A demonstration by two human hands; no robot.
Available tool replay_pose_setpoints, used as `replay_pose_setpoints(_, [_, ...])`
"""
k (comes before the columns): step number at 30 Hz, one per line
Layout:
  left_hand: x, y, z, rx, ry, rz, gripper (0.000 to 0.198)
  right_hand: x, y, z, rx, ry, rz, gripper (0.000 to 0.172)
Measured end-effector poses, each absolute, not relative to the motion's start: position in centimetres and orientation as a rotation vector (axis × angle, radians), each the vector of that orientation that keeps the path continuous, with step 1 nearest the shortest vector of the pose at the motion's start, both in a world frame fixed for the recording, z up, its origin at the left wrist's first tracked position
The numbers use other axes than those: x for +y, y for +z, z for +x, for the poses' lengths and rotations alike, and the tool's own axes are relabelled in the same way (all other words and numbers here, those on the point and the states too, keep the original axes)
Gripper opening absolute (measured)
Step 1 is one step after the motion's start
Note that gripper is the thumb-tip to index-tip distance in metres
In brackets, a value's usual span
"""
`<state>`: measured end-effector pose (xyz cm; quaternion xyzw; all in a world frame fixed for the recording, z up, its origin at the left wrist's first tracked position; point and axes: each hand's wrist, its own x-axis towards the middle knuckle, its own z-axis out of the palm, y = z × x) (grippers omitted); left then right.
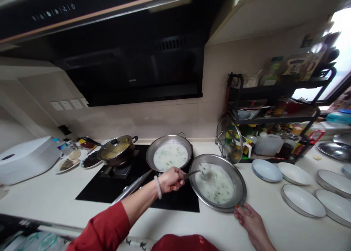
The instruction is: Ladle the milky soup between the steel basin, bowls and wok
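My left hand (172, 180), with a pale bracelet at the wrist, is closed round the handle of a spoon (192, 173). The spoon's head carries a white lump over a wide metal basin (241, 192) of milky white liquid with green bits. The thumb and fingers of my right hand (251, 218) pinch the basin's near right rim. Left of the basin, a metal pan (149, 156) on the black stove (170, 203) holds similar white liquid; its long handle points toward the front left.
A lidded pot (117, 150) stands on the stove's left. Plates of food (68, 165) lie beyond it, near a white appliance (27, 159). A glass lid (230, 139) leans by the black rack (276, 119). Several shallow dishes (303, 199) are at the right. A range hood (131, 60) hangs above.
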<state>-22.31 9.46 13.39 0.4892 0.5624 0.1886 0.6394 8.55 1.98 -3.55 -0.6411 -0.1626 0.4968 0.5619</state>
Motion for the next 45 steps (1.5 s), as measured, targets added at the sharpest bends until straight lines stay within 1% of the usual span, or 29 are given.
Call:
replay_pose_setpoints(1, [9.1,12.2,-21.4,1.341,0.371,1.324,0.007,2.0,-3.6,8.6,-0.381,1.17,-1.511,0.078])
replay_pose_setpoints(3, [8.3,9.9,-19.9,1.368,0.341,1.448,0.012,2.0,-3.6,8.6,-0.381,1.175,-1.512,0.077])
replay_pose_setpoints(7, [6.7,6.9,-18.5,1.368,0.346,1.723,0.011,1.9,-3.5,8.5,-0.373,1.189,-1.503,0.078])
replay_pose_setpoints(10, [6.1,6.1,-18.8,1.313,0.252,2.143,0.042,1.9,-3.5,8.5,-0.372,1.194,-1.494,0.08])
replay_pose_setpoints(11, [6.1,6.1,-19.0,1.291,0.213,2.264,0.05,1.9,-3.5,8.5,-0.373,1.193,-1.493,0.081])
replay_pose_setpoints(12, [6.1,6.2,-19.2,1.279,0.199,2.332,0.053,1.9,-3.6,8.6,-0.374,1.191,-1.494,0.083])
replay_pose_setpoints(13, [6.1,6.5,-19.4,1.279,0.231,2.331,0.05,1.9,-3.6,8.6,-0.376,1.188,-1.496,0.084])
replay_pose_setpoints(14, [6.3,7.0,-19.5,1.284,0.3,2.279,0.043,1.9,-3.7,8.6,-0.379,1.186,-1.498,0.085])
replay_pose_setpoints(16, [6.7,8.1,-19.8,1.292,0.477,2.045,0.023,1.9,-3.7,8.7,-0.384,1.183,-1.5,0.085])
replay_pose_setpoints(17, [6.9,8.8,-20.0,1.294,0.552,1.87,0.019,1.9,-3.7,8.7,-0.385,1.185,-1.501,0.085])
replay_pose_setpoints(21, [8.1,11.6,-22.2,1.232,0.729,1.197,0.021,2.1,-3.5,8.7,-0.383,1.187,-1.509,0.087])
replay_pose_setpoints(24, [8.9,13.4,-25.3,1.227,0.843,1.103,0.02,2.1,-3.6,8.7,-0.382,1.181,-1.52,0.088])
replay_pose_setpoints(26, [9.5,14.2,-27.7,1.335,0.838,1.143,0.016,2.1,-3.7,8.8,-0.379,1.184,-1.517,0.086])
replay_pose_setpoints(28, [10.0,14.6,-30.1,1.525,0.76,1.244,0.014,2.1,-4.0,8.9,-0.378,1.192,-1.5,0.084])
replay_pose_setpoints(30, [10.5,14.8,-32.1,1.725,0.67,1.357,0.008,2.1,-4.2,9.0,-0.377,1.197,-1.489,0.084])
replay_pose_setpoints(31, [10.7,14.8,-32.9,1.77,0.642,1.379,0.008,2.1,-4.4,9.1,-0.378,1.199,-1.486,0.084])
replay_pose_setpoints(32, [10.9,14.8,-33.6,1.801,0.624,1.389,0.013,2.2,-4.4,9.1,-0.379,1.202,-1.487,0.085])
replay_pose_setpoints(35, [11.2,14.3,-34.6,1.816,0.591,1.349,0.026,2.3,-4.5,9.1,-0.377,1.205,-1.499,0.086])
replay_pose_setpoints(40, [11.7,13.1,-34.1,1.749,0.558,1.181,0.021,2.3,-4.2,9.0,-0.375,1.199,-1.508,0.079])
replay_pose_setpoints(45, [12.2,13.4,-33.9,1.575,0.559,0.973,0.021,2.3,-4.6,9.1,-0.381,1.206,-1.497,0.078])
